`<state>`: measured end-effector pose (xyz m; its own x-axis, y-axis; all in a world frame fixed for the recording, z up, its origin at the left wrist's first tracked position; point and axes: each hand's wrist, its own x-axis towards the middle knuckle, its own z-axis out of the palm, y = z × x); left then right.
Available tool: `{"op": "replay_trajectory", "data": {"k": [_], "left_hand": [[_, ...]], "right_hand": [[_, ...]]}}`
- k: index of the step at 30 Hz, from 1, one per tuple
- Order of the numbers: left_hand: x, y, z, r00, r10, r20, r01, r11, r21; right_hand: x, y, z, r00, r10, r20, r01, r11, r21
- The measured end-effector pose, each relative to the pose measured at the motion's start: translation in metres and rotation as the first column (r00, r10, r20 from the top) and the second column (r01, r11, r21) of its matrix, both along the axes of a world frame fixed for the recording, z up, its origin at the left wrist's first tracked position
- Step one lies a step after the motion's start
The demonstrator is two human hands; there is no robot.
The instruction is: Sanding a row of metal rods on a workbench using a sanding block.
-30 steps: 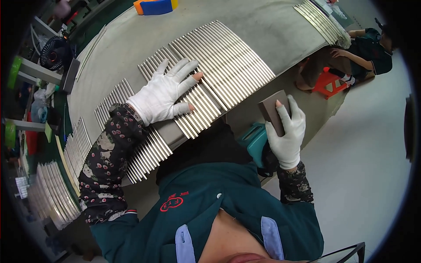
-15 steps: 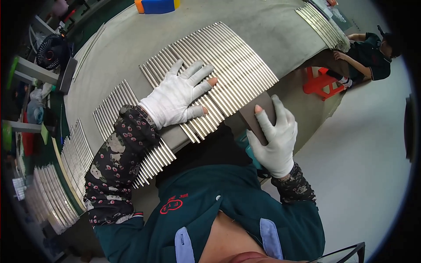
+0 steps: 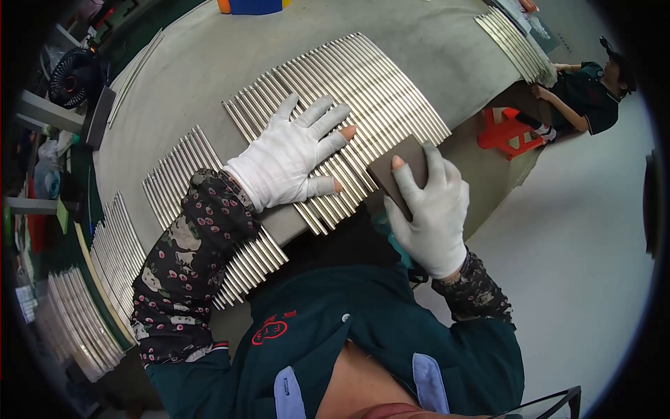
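Note:
Many slim shiny metal rods [image 3: 391, 91] lie side by side in a flat row on the grey table. My left hand [image 3: 283, 157], in a white glove with bare thumb and fingertip, rests flat on this row with its fingers spread. A dark grey-brown rectangular block, which looks like a sanding sponge [image 3: 398, 164], is gripped in my right hand [image 3: 434, 216], also gloved in white. The block sits at the near right ends of the rods, over their edge; whether it presses on them is hard to tell.
More rods lie in a second row [image 3: 183, 167] and a third [image 3: 117, 244] to the left. Another bundle [image 3: 513, 49] is at the far right, near a seated co-worker [image 3: 586, 94] and a red stool [image 3: 508, 133]. A blue object [image 3: 255, 5] stands at the table's far side; a fan [image 3: 75, 78] is at left.
My right hand has moved slightly left and up, bringing the sanding sponge from beside the table edge to the rods' near ends. My left hand stays flat on the row.

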<state>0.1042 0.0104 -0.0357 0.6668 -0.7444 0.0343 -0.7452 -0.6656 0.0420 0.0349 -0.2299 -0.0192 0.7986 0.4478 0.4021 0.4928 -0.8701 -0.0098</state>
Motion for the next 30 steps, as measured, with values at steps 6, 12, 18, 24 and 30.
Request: {"op": "replay_trajectory", "data": {"k": [6, 12, 18, 24, 30], "left_hand": [[0.003, 0.003, -0.002, 1.000, -0.004, -0.007, 0.004, 1.000, 0.010], [0.006, 0.004, -0.012, 0.999, -0.042, 0.034, 0.042, 0.999, -0.011], [0.006, 0.002, -0.010, 0.999, -0.035, 0.029, 0.034, 0.999, 0.016], [0.004, -0.001, -0.003, 0.999, -0.028, 0.026, 0.028, 1.000, 0.007], [0.002, -0.004, -0.005, 1.000, -0.012, -0.002, 0.012, 1.000, -0.022]], "right_hand": [[-0.012, -0.017, -0.008, 1.000, 0.005, -0.012, -0.005, 1.000, 0.026], [-0.041, -0.040, -0.008, 0.988, -0.141, -0.066, 0.141, 0.990, -0.001], [-0.018, -0.010, -0.004, 0.999, -0.045, 0.024, 0.043, 0.998, 0.052], [0.017, 0.030, -0.006, 0.998, -0.033, 0.051, 0.032, 0.999, 0.009], [-0.056, -0.040, -0.017, 0.963, -0.162, -0.217, 0.136, 0.982, -0.133]]}}
